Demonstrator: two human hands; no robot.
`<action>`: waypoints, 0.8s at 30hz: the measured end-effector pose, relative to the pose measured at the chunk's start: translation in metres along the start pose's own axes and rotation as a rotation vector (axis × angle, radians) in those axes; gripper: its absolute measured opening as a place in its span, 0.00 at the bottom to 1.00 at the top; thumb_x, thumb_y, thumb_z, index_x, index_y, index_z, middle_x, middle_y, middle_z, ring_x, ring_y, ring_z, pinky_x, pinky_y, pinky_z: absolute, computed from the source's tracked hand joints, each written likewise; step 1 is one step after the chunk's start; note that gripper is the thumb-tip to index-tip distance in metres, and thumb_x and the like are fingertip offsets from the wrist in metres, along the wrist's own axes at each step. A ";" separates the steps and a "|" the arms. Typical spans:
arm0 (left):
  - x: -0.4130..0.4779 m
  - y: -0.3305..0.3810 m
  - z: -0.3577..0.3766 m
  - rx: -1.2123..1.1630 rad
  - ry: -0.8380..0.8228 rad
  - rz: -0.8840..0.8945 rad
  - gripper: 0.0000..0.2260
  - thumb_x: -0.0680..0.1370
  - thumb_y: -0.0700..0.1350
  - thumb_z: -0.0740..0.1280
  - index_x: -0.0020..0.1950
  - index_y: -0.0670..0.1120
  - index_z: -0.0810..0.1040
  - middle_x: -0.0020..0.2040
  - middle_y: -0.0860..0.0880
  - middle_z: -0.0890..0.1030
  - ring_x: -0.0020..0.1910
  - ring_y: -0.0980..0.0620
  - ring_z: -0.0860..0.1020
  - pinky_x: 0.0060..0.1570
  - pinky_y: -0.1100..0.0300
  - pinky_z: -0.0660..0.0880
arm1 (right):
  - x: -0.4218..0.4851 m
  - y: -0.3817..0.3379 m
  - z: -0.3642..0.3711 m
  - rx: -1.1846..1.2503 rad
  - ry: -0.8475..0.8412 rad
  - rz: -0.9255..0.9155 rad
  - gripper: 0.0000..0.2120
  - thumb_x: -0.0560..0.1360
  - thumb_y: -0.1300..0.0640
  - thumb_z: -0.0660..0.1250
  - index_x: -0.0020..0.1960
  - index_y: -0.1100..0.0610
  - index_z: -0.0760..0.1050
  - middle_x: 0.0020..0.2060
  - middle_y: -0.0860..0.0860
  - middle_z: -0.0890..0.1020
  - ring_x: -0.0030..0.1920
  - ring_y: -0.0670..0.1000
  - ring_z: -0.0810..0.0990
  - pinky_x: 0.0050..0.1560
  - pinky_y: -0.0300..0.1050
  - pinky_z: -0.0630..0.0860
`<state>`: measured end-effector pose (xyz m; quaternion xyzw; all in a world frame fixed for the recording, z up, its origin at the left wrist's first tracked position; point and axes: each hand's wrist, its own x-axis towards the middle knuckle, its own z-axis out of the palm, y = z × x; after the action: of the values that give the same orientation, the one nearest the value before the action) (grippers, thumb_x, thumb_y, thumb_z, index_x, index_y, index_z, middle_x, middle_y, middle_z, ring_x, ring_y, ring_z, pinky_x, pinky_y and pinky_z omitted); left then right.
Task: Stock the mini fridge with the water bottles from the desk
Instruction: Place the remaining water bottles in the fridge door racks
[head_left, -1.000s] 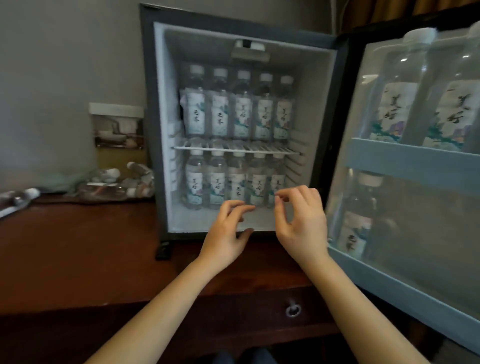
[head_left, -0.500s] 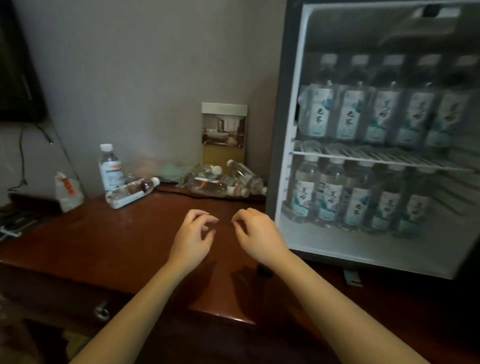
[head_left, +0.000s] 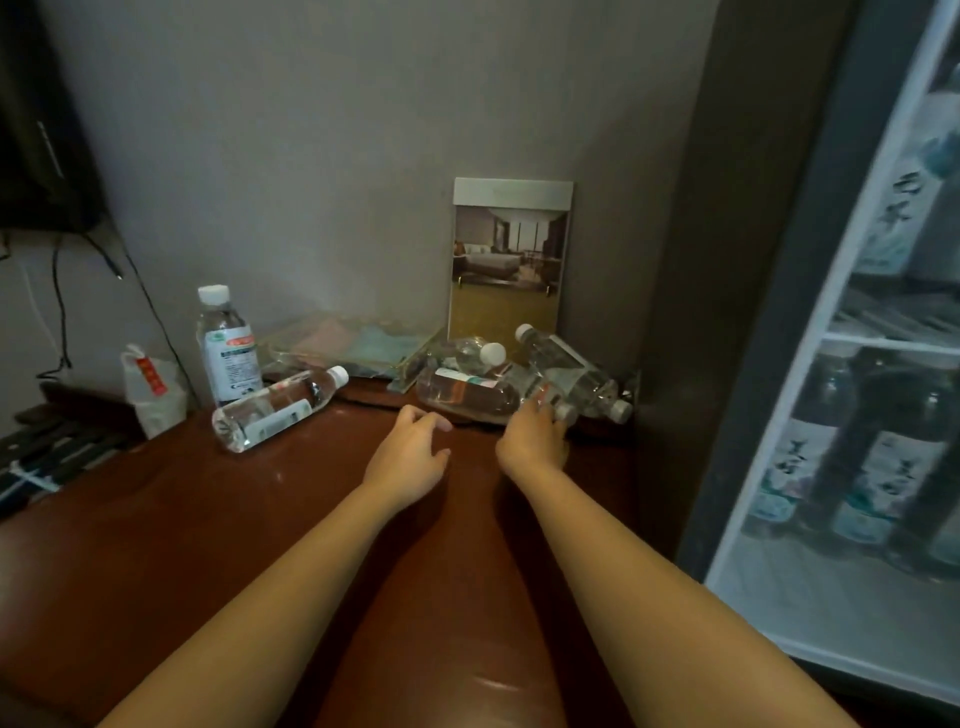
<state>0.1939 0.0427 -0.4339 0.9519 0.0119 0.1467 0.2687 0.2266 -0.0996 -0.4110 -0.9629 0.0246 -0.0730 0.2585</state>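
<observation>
A pile of clear water bottles (head_left: 467, 396) lies at the back of the brown desk (head_left: 208, 519), against the open mini fridge (head_left: 753, 312). One more bottle (head_left: 275, 408) lies on its side to the left, beside an upright bottle (head_left: 228, 343). My right hand (head_left: 532, 441) reaches into the pile, its fingertips touching the neck end of a lying bottle. My left hand (head_left: 410, 460) hovers over the desk just short of the pile, fingers loosely curled and holding nothing. Rows of labelled bottles (head_left: 883, 478) stand on the fridge's shelves at the right.
A framed room picture (head_left: 511, 260) leans on the wall behind the pile. A clear tray of packets (head_left: 353, 343) lies beside it. A white bag with a red label (head_left: 150, 389) and dark cables (head_left: 62, 322) sit at the left.
The view has swung left from the fridge to the desk. Both hands moved forward from mid-desk to the bottle pile, and my right hand now touches a bottle.
</observation>
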 end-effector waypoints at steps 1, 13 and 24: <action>0.007 -0.002 0.003 -0.001 -0.006 0.003 0.13 0.77 0.46 0.65 0.61 0.51 0.72 0.58 0.52 0.65 0.46 0.52 0.75 0.52 0.53 0.75 | 0.010 -0.004 0.003 -0.012 0.019 -0.003 0.27 0.77 0.61 0.61 0.73 0.58 0.57 0.73 0.56 0.58 0.72 0.60 0.58 0.68 0.55 0.62; 0.018 -0.010 0.030 -0.127 -0.034 0.009 0.18 0.77 0.46 0.66 0.65 0.49 0.70 0.61 0.50 0.65 0.52 0.49 0.75 0.55 0.51 0.74 | 0.047 -0.011 0.025 -0.282 0.085 -0.112 0.25 0.78 0.61 0.59 0.73 0.59 0.56 0.72 0.56 0.59 0.73 0.62 0.54 0.71 0.57 0.59; -0.007 -0.015 0.018 -0.176 -0.018 -0.054 0.19 0.76 0.47 0.67 0.66 0.51 0.68 0.62 0.51 0.64 0.54 0.52 0.74 0.57 0.54 0.74 | 0.026 -0.007 0.009 -0.331 0.023 -0.065 0.18 0.78 0.65 0.55 0.67 0.64 0.65 0.65 0.60 0.72 0.65 0.59 0.70 0.63 0.50 0.67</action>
<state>0.1934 0.0455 -0.4582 0.9252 0.0224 0.1314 0.3554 0.2543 -0.0912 -0.4123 -0.9917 0.0080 -0.0872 0.0937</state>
